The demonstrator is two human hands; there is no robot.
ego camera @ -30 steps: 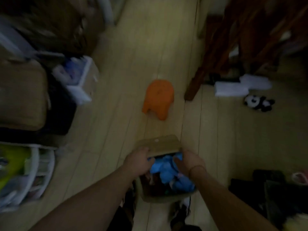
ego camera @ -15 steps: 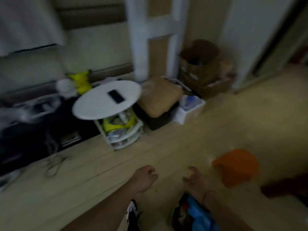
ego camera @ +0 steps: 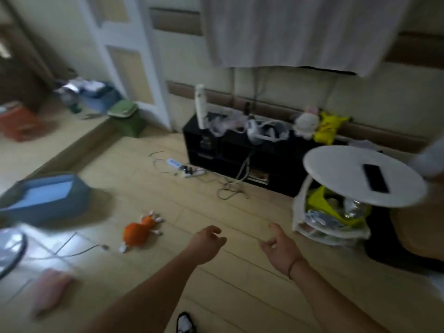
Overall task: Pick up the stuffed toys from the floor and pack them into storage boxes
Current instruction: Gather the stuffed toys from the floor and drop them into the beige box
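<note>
Hands held out over the floor, both empty. The left hand [ego camera: 208,241] has its grip loosely curled, fingers half closed on nothing; the right hand [ego camera: 280,248] is spread wider, palm turned inward, also holding nothing. Neither touches any object.

The nearest task item, an orange stuffed toy [ego camera: 139,233], lies on the wooden floor [ego camera: 240,296] to the left of the left hand, near but apart from it. Two more toys, a white plush [ego camera: 307,122] and a yellow plush [ego camera: 329,127], sit against the wall on a black low cabinet [ego camera: 228,150] (not on the floor, so probably outside the task). No storage box with toys shows here; a blue bin [ego camera: 45,200] stands far left, its contents not discernible.

Risks, as judged: loose cables [ego camera: 230,191] and a power strip [ego camera: 192,173] cross the floor ahead and could catch a foot. A second cable [ego camera: 79,253] runs just beside the orange toy and might be dragged up with it. The round white surface [ego camera: 360,176], carrying a dark phone [ego camera: 375,175], overhangs near the right arm and could be knocked in turning.
</note>
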